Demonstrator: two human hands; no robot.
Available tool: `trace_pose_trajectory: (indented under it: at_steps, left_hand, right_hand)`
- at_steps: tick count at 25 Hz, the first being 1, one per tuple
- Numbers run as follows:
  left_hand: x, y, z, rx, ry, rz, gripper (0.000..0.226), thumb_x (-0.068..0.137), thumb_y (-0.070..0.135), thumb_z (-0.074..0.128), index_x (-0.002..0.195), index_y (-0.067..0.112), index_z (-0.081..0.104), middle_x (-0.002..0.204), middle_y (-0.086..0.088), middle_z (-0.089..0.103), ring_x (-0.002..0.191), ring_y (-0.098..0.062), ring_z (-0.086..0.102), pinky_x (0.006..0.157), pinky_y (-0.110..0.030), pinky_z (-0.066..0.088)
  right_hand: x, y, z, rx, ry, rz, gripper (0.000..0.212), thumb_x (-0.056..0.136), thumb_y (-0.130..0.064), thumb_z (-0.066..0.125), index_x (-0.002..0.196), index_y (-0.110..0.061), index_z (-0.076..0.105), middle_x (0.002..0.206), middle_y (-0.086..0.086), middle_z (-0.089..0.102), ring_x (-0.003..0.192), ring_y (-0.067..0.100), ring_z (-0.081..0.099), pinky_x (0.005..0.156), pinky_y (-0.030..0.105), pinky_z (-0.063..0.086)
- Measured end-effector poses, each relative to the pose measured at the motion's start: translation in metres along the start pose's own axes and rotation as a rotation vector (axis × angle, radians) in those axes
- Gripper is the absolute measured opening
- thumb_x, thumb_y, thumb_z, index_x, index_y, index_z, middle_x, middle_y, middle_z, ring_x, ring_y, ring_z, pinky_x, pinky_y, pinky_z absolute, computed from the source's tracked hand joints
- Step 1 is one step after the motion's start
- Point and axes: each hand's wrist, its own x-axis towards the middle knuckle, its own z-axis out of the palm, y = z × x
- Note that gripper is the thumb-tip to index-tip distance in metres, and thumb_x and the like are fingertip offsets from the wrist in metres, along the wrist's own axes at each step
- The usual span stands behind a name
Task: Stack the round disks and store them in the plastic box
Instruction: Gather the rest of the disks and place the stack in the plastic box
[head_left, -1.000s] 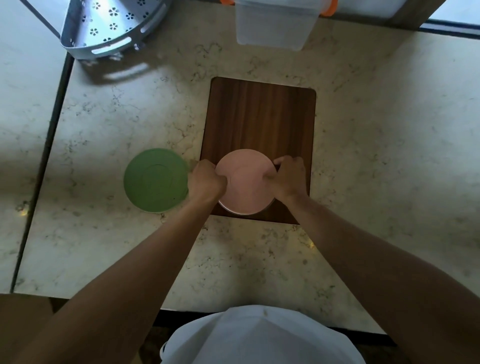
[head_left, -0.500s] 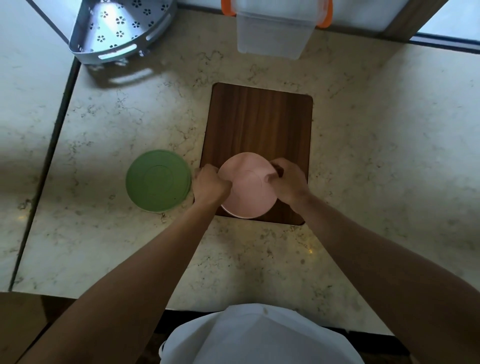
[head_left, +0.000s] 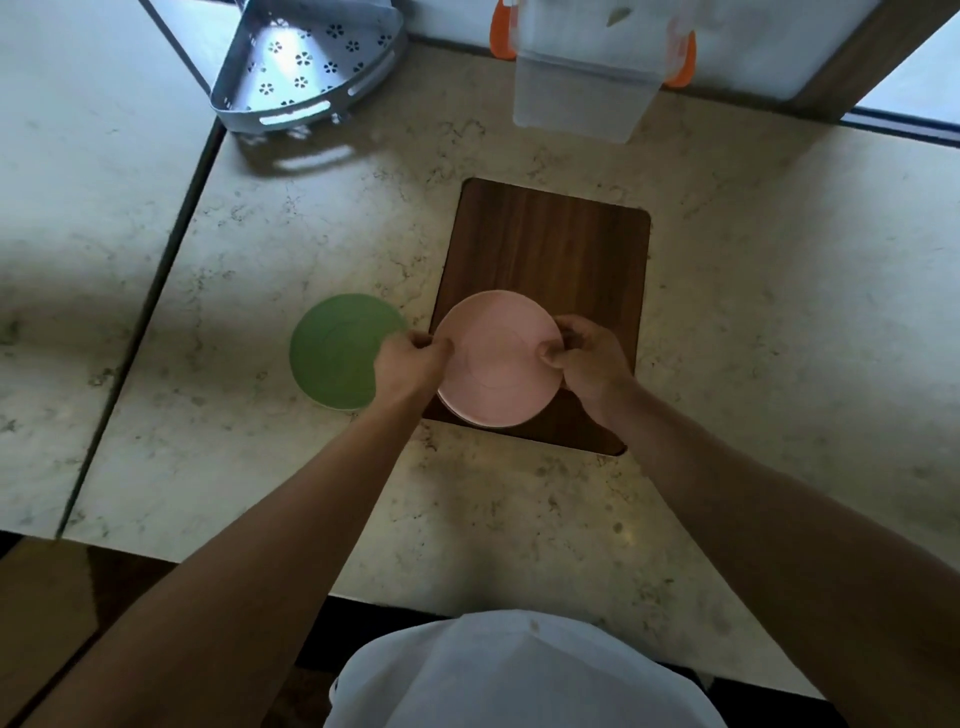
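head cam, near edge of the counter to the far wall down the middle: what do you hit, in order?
pink disk held over the near end of the wooden board → bare far part of the board → open counter → clear plastic box at the wall.

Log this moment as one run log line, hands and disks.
left hand: grips pink disk left edge | right hand: grips right edge | green disk: on counter, unstacked | plastic box: far edge

The desk (head_left: 753, 322) is pale stone with grey marks. A brown wooden board (head_left: 550, 249) lies flat on it. A green disk (head_left: 332, 358) lies just left of the board. A clear plastic box (head_left: 576, 98) and a grey metal rack (head_left: 306, 62) stand at the far edge.
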Motion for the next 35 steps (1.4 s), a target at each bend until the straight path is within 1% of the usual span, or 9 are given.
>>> trace_pose_trajectory:
  at_steps: [4,7,11,17,20,23,26,29,35]
  left_hand:
    - [0.008,-0.009,-0.039,0.021,0.101,-0.003,0.018,0.072,0.019,0.062,0.080,0.008,0.074,0.082,-0.015,0.075,0.080,-0.031,0.071,0.078,-0.050,0.060]
    - [0.018,-0.018,-0.071,0.000,0.161,-0.007,0.014,0.069,0.015,0.064,0.076,0.010,0.076,0.072,-0.007,0.073,0.070,-0.023,0.069,0.074,-0.049,0.060]
    - [0.033,-0.029,-0.112,-0.007,0.238,-0.015,0.012,0.064,0.024,0.065,0.066,0.017,0.074,0.066,-0.004,0.068,0.069,-0.020,0.066,0.075,-0.049,0.058]
    - [0.054,-0.042,-0.130,0.146,0.306,0.020,0.019,0.080,0.019,0.066,0.094,0.013,0.078,0.087,-0.007,0.077,0.086,-0.023,0.072,0.080,-0.035,0.057]
    - [0.056,-0.046,-0.127,0.280,0.316,0.100,0.019,0.085,0.020,0.062,0.094,0.012,0.077,0.094,-0.012,0.077,0.091,-0.028,0.071,0.075,-0.031,0.052]
    - [0.060,-0.051,-0.127,0.358,0.315,0.177,0.020,0.087,0.017,0.059,0.080,0.005,0.073,0.081,-0.019,0.073,0.085,-0.036,0.067,0.071,-0.042,0.052]
    - [0.063,-0.055,-0.124,0.393,0.334,0.198,0.022,0.088,0.014,0.055,0.071,0.003,0.065,0.074,-0.026,0.065,0.082,-0.042,0.060,0.067,-0.044,0.045]
    - [0.064,-0.056,-0.120,0.416,0.378,0.132,0.023,0.089,0.016,0.051,0.083,0.003,0.070,0.088,-0.025,0.067,0.092,-0.041,0.058,0.076,-0.045,0.048]
    - [0.062,-0.056,-0.123,0.533,0.366,0.087,0.026,0.091,0.015,0.049,0.099,0.001,0.069,0.110,-0.026,0.059,0.102,-0.042,0.055,0.088,-0.043,0.045]
  right_hand:
    - [0.011,-0.011,0.042,-0.059,-0.037,-0.005,0.039,0.089,-0.010,0.069,0.126,-0.017,0.061,0.124,0.002,0.060,0.115,0.024,0.056,0.099,0.048,0.050]
    - [0.019,-0.021,0.080,-0.123,-0.080,-0.015,0.039,0.088,-0.011,0.070,0.126,-0.017,0.062,0.120,0.003,0.063,0.112,0.023,0.059,0.096,0.045,0.053]
    - [0.028,-0.031,0.132,-0.296,-0.101,-0.125,0.027,0.085,-0.018,0.072,0.112,-0.018,0.069,0.098,-0.007,0.068,0.096,0.015,0.064,0.070,0.020,0.049]
    - [0.040,-0.035,0.175,-0.507,-0.022,-0.211,0.036,0.085,-0.024,0.070,0.121,-0.018,0.065,0.112,0.000,0.071,0.084,0.007,0.059,0.059,0.010,0.038]
    - [0.043,-0.031,0.177,-0.567,-0.005,-0.249,0.035,0.085,-0.023,0.069,0.119,-0.015,0.065,0.110,0.002,0.070,0.086,0.010,0.059,0.065,0.016,0.040]
    - [0.042,-0.025,0.178,-0.583,0.043,-0.289,0.036,0.085,-0.024,0.070,0.120,-0.015,0.066,0.114,0.008,0.059,0.089,0.012,0.054,0.070,0.013,0.038]
    - [0.038,-0.022,0.180,-0.630,0.051,-0.313,0.040,0.087,-0.027,0.070,0.125,-0.017,0.065,0.119,0.010,0.048,0.097,0.016,0.052,0.087,0.016,0.041]
    - [0.035,-0.024,0.179,-0.682,0.026,-0.329,0.043,0.088,-0.030,0.068,0.129,-0.020,0.062,0.118,0.011,0.047,0.106,0.022,0.053,0.100,0.028,0.045]
    - [0.030,-0.029,0.186,-0.705,-0.009,-0.327,0.035,0.087,-0.023,0.065,0.122,-0.018,0.065,0.114,0.011,0.052,0.105,0.025,0.055,0.094,0.028,0.046]
